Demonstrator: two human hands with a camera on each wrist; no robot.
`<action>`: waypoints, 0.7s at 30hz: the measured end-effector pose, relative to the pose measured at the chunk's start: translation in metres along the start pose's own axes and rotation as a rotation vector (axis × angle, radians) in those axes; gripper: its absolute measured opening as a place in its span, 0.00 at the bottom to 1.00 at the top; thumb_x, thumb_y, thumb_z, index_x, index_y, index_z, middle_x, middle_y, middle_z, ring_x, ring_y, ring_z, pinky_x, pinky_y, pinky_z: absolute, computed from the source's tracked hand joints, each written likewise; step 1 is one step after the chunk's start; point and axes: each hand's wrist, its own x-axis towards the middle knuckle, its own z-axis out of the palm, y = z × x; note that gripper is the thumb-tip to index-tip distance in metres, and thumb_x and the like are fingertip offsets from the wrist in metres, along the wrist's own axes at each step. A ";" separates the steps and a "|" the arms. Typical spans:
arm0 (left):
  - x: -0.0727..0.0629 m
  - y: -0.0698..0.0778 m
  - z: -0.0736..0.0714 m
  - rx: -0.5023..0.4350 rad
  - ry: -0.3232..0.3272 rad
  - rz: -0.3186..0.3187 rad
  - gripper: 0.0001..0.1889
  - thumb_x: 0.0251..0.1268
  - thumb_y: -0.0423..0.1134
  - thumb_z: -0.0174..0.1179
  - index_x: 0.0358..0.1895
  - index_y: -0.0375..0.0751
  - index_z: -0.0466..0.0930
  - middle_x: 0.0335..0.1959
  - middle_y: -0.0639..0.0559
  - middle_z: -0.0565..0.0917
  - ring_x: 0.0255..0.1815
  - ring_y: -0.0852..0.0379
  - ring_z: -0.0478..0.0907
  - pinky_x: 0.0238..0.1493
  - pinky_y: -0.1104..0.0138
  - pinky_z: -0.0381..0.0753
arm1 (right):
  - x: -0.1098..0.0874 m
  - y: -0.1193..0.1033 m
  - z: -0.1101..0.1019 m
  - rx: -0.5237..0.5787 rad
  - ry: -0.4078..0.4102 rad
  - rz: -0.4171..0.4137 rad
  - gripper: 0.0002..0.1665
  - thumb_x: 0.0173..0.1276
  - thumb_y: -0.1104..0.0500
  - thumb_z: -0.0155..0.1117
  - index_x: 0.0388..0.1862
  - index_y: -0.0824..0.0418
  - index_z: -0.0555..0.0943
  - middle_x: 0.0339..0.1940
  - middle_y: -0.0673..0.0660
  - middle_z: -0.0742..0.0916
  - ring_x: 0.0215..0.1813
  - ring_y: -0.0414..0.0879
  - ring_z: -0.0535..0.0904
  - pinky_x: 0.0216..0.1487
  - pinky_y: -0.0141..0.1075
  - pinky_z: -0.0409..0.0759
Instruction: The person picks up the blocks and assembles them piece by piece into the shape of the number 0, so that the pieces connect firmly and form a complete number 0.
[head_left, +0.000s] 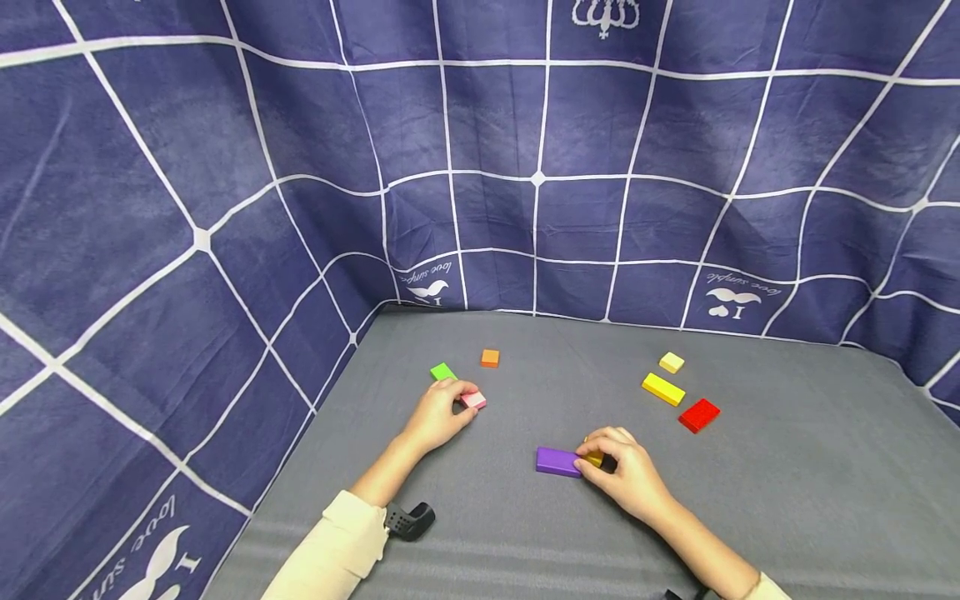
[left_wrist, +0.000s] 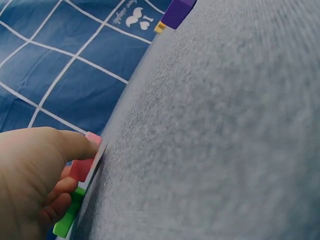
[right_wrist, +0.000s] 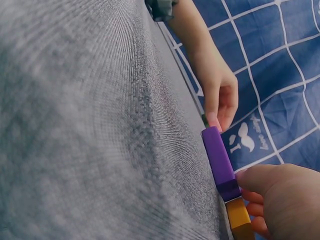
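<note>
My left hand [head_left: 441,412] is at the left, its thumb and fingers pinching a small pink block [head_left: 474,400]. Just behind that hand lies a green block [head_left: 442,372], partly covered by the fingers; it also shows below them in the left wrist view. My right hand [head_left: 626,471] pinches the right end of a long purple block [head_left: 557,462] between thumb and fingertips. Under its curved fingers sits an amber-yellow block [right_wrist: 240,219], end to end with the purple one in the right wrist view and mostly hidden from the head camera.
An orange block [head_left: 490,358] lies behind the left hand. Farther right are a pale yellow block [head_left: 671,362], a long yellow block [head_left: 663,389] and a red block [head_left: 699,415]. A blue curtain [head_left: 495,217] with white lines borders the grey table [head_left: 465,533] behind and at left.
</note>
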 end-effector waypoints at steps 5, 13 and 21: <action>0.000 0.009 0.001 -0.031 -0.019 0.021 0.15 0.52 0.30 0.70 0.45 0.35 0.83 0.40 0.46 0.84 0.46 0.48 0.79 0.50 0.55 0.75 | 0.000 0.000 0.000 0.004 0.001 0.004 0.14 0.45 0.66 0.79 0.30 0.54 0.86 0.33 0.43 0.84 0.38 0.39 0.75 0.39 0.24 0.67; 0.000 0.029 0.005 -0.064 -0.085 0.054 0.14 0.53 0.31 0.70 0.45 0.38 0.83 0.39 0.50 0.83 0.42 0.53 0.78 0.47 0.60 0.76 | 0.000 0.000 0.000 0.003 -0.003 0.007 0.13 0.46 0.66 0.79 0.30 0.54 0.86 0.33 0.42 0.84 0.38 0.39 0.75 0.40 0.24 0.67; -0.001 0.047 0.011 -0.077 -0.142 0.111 0.14 0.55 0.33 0.69 0.46 0.40 0.83 0.39 0.52 0.83 0.42 0.54 0.76 0.47 0.61 0.74 | 0.001 0.001 0.000 0.003 -0.002 0.008 0.13 0.46 0.66 0.79 0.30 0.53 0.86 0.33 0.42 0.84 0.39 0.39 0.75 0.40 0.25 0.67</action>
